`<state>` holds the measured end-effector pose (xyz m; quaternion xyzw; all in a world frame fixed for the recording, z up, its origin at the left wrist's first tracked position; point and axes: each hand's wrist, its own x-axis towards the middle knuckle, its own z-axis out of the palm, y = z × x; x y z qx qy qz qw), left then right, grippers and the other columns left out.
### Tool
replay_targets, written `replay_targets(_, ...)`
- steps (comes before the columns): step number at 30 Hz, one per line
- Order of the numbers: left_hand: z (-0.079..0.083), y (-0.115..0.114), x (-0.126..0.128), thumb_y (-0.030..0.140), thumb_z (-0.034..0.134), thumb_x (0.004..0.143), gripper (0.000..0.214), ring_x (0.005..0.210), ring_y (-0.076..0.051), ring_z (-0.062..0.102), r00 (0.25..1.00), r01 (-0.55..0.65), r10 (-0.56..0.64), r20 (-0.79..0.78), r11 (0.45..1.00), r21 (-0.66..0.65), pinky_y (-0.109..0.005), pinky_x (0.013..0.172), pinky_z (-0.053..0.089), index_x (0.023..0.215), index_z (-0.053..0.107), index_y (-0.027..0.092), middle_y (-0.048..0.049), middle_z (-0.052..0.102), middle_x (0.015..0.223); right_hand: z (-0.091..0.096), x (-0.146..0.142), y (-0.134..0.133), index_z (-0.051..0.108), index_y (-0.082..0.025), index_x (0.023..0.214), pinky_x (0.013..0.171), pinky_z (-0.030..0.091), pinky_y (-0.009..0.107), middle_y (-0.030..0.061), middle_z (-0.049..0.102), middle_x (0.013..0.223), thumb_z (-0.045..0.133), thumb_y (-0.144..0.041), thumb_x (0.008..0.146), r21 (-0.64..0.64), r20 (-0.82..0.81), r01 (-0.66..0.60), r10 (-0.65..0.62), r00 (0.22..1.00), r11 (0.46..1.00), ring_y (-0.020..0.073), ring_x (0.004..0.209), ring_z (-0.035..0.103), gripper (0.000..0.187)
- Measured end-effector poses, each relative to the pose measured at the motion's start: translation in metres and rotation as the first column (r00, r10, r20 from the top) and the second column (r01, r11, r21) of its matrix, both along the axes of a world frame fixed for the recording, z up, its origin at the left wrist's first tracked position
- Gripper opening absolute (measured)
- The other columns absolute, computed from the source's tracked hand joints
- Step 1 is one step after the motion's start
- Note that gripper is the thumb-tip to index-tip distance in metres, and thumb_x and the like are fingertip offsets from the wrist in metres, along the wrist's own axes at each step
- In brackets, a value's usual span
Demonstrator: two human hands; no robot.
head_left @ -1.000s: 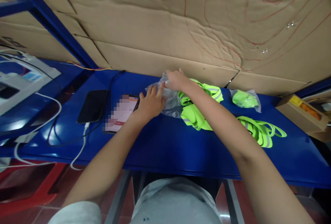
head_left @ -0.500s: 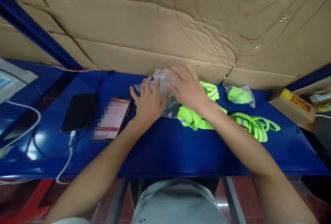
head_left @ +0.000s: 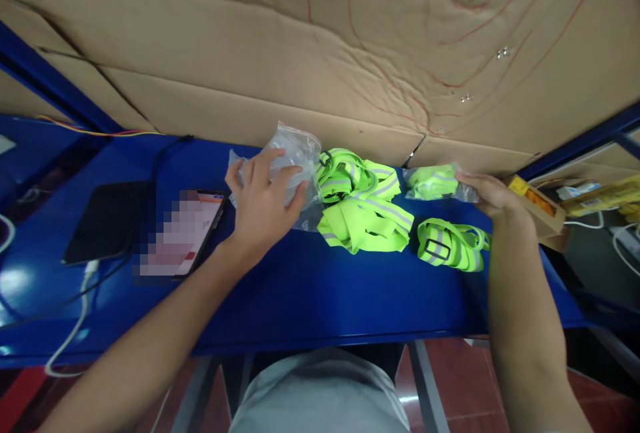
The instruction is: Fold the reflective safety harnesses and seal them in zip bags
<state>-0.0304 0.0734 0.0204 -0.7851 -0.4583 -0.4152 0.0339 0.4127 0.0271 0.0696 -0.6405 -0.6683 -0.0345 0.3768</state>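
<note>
Cardboard [head_left: 250, 53] filled the back of my view, and the blue table [head_left: 310, 299] ran right across beneath it. On my feed, the loose straps [head_left: 365, 209], neon green, lay heaped at the table's middle, against the cardboard. The clear bags [head_left: 295, 149] sat just left of that heap, touching it, and there was the left hand [head_left: 263, 203], flat on them, fingers spread apart, clamping nothing. A dark phone [head_left: 107, 219] and a lit phone [head_left: 185, 233] lay side by side further left, with a white cable [head_left: 70, 339] trailing off the edge. A coiled strap [head_left: 447, 246] rested right of the heap. Behind it was the bagged strap [head_left: 433, 181], and the right hand [head_left: 493, 196] had its fingertips at that bag's right end; pinched or only touching, I couldn't tell. A small box [head_left: 540, 203] stood just beyond.
</note>
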Motion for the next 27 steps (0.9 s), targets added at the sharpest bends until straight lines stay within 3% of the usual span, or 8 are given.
replay_targets(4, 0.008, -0.022, 0.008, 0.024, 0.065, 0.096, 0.019, 0.108, -0.024, 0.070, 0.937, 0.324, -0.332, 0.106, 0.942, 0.088, -0.041, 0.096, 0.055, 0.115, 0.070, 0.022, -0.0102, 0.074, 0.113, 0.015, -0.068, -0.018, 0.068, -0.023, 0.119, 0.061, 0.056, 0.033, 0.0124, 0.074, 0.091, 0.062, -0.043, 0.102, 0.049, -0.183, -0.046, 0.055, 0.982, 0.998, 0.0190, 0.072, 0.072, 0.027)
replay_targets(7, 0.013, -0.046, 0.018, 0.025, 0.071, 0.095, 0.019, 0.083, -0.014, 0.068, 0.737, 0.628, -0.604, 0.305, 0.778, 0.024, -0.026, 0.075, 0.057, 0.113, 0.067, 0.021, -0.0045, 0.072, 0.096, 0.009, -0.146, -0.043, 0.061, -0.029, 0.132, 0.073, 0.056, 0.038, 0.0067, 0.072, 0.093, 0.068, -0.035, 0.098, 0.150, -0.202, -0.031, 0.061, 0.977, 0.988, 0.0204, 0.079, 0.068, 0.036)
replay_targets(10, 0.011, -0.063, 0.030, 0.035, 0.072, 0.096, 0.021, 0.071, -0.011, 0.066, 0.575, 0.756, -0.533, 0.621, 0.637, -0.153, -0.023, 0.066, 0.057, 0.109, 0.065, 0.020, -0.0020, 0.070, 0.088, -0.012, -0.208, -0.062, 0.057, -0.032, 0.139, 0.088, 0.059, 0.043, 0.0065, 0.074, 0.111, 0.065, -0.021, 0.096, 0.031, 0.033, -0.368, 0.367, 0.930, 0.929, 0.0232, 0.094, 0.072, 0.045)
replay_targets(13, 0.003, -0.066, 0.037, 0.033, 0.071, 0.096, 0.014, 0.072, -0.011, 0.068, 0.634, 0.674, -0.322, 0.704, 0.675, -0.299, -0.022, 0.067, 0.057, 0.093, 0.066, 0.020, -0.0005, 0.071, 0.082, -0.031, -0.231, -0.067, 0.047, -0.030, 0.150, 0.098, 0.060, 0.044, 0.0084, 0.072, 0.128, 0.067, -0.025, 0.096, -0.107, -0.141, -0.504, 0.489, 0.861, 0.857, 0.0244, 0.113, 0.071, 0.058)
replay_targets(17, 0.002, -0.062, 0.036, 0.033, 0.074, 0.092, 0.016, 0.066, -0.011, 0.066, 0.726, 0.603, -0.265, 0.634, 0.689, -0.402, -0.022, 0.061, 0.053, 0.088, 0.067, 0.020, 0.0006, 0.071, 0.077, -0.040, -0.224, -0.064, 0.065, -0.029, 0.129, 0.086, 0.063, 0.033, 0.0028, 0.077, 0.109, 0.060, -0.029, 0.103, -0.102, -0.457, -0.472, 0.380, 0.804, 0.876, 0.0174, 0.096, 0.075, 0.026)
replay_targets(23, 0.014, -0.068, 0.025, 0.017, 0.064, 0.090, 0.018, 0.050, -0.006, 0.048, 0.813, 0.525, -0.398, 0.425, 0.816, -0.240, -0.020, 0.050, 0.039, 0.076, 0.053, 0.021, 0.0075, 0.053, 0.059, -0.034, -0.199, -0.067, 0.074, -0.032, 0.108, 0.088, 0.059, 0.048, 0.0070, 0.074, 0.107, 0.056, -0.017, 0.100, 0.141, 0.023, -0.208, 0.206, 0.978, 0.968, 0.0260, 0.099, 0.072, 0.025)
replay_targets(25, 0.014, -0.072, 0.024, 0.016, 0.064, 0.092, 0.016, 0.052, -0.007, 0.051, 0.778, 0.570, -0.480, 0.405, 0.811, -0.134, -0.020, 0.051, 0.041, 0.081, 0.053, 0.021, 0.0069, 0.055, 0.062, -0.031, -0.194, -0.069, 0.074, -0.035, 0.110, 0.089, 0.057, 0.054, 0.0094, 0.071, 0.111, 0.054, -0.014, 0.099, 0.204, 0.146, -0.130, 0.101, 0.984, 0.970, 0.0295, 0.103, 0.069, 0.031)
replay_targets(27, 0.012, -0.074, 0.025, 0.014, 0.065, 0.093, 0.010, 0.060, -0.010, 0.061, 0.725, 0.641, -0.596, 0.345, 0.767, -0.022, -0.022, 0.058, 0.050, 0.091, 0.058, 0.021, 0.0032, 0.065, 0.070, -0.027, -0.195, -0.071, 0.073, -0.035, 0.116, 0.093, 0.057, 0.057, 0.0114, 0.066, 0.121, 0.053, -0.013, 0.098, 0.134, 0.130, -0.162, 0.145, 0.981, 0.978, 0.0308, 0.112, 0.067, 0.035)
